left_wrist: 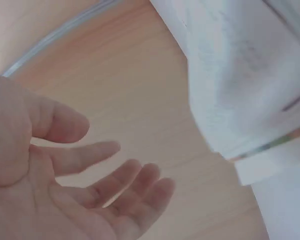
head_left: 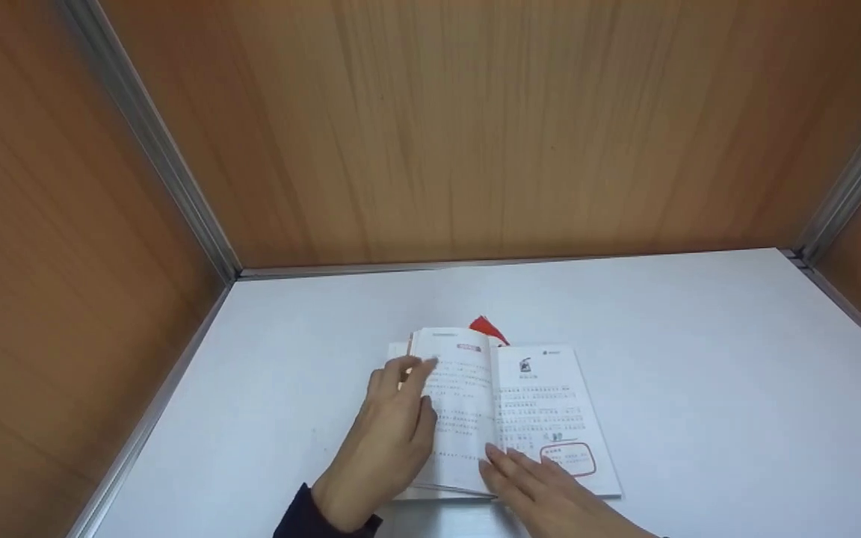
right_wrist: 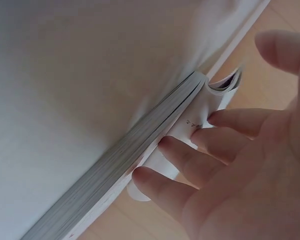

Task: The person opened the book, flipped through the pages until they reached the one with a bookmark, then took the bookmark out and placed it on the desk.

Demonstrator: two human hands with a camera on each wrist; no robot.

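Observation:
An open book (head_left: 542,403) with printed text lies on the white table (head_left: 699,359). My left hand (head_left: 393,426) rests over its left page, fingers straight and reaching the raised leaves near the outer edge. In the left wrist view that hand (left_wrist: 90,190) shows a relaxed open palm with the book's pages (left_wrist: 240,75) beside it. My right hand (head_left: 542,486) lies flat on the bottom of the right page, close to the spine. The right wrist view shows its fingers (right_wrist: 190,155) pressing a page down beside the book's page block (right_wrist: 115,165). A red bookmark tip (head_left: 486,327) sticks out behind the book's top edge.
Wooden walls (head_left: 475,134) enclose the table on the left, back and right, joined by metal corner strips (head_left: 154,149). White tabletop stretches to the left and right of the book.

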